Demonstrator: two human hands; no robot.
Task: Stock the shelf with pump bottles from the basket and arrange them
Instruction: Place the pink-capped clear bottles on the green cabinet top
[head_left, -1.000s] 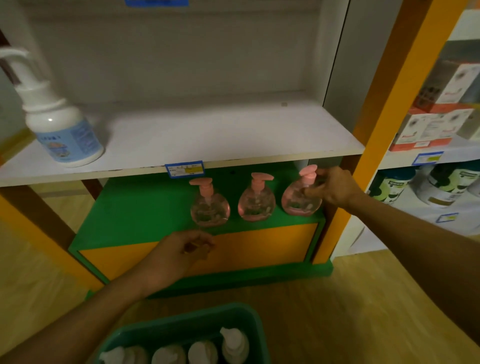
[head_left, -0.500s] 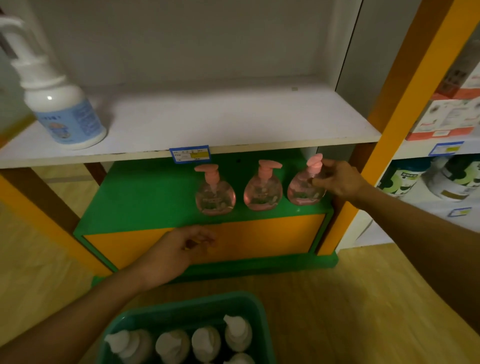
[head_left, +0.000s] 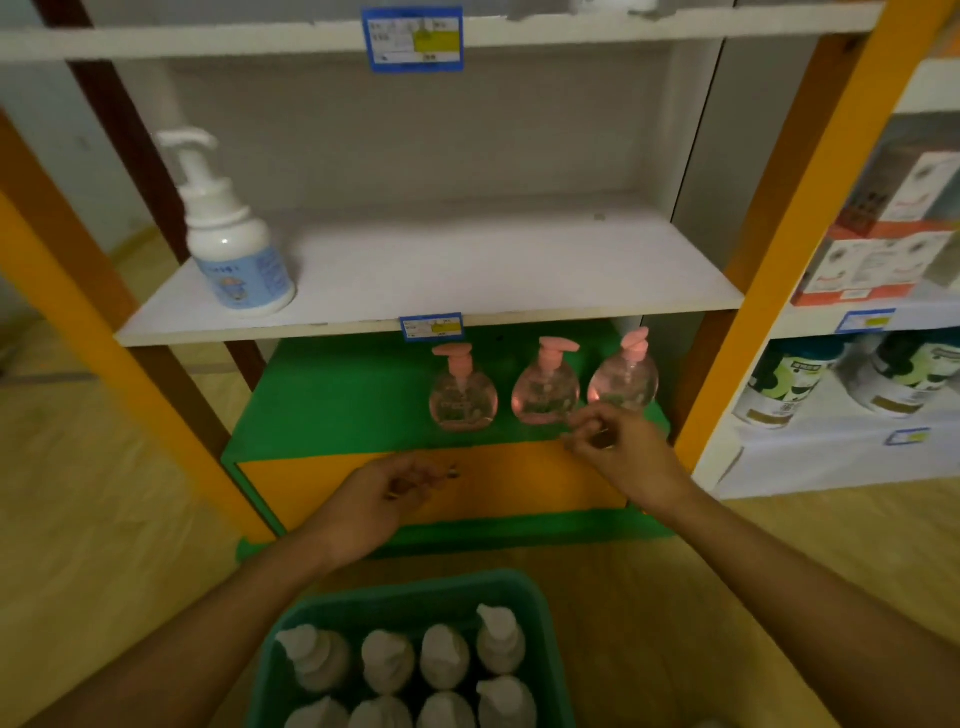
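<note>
On the green bottom shelf (head_left: 332, 405) stand three round clear pink pump bottles (head_left: 544, 394) (pink pump heads), upright in a row. Both hands, left hand (head_left: 395, 488) and right hand (head_left: 618, 441), hover empty, fingers loosely curled apart.

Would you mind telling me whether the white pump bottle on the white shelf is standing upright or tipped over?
Upright. The white pump bottle stands on its base on the white shelf, with its pump head on top.
</note>
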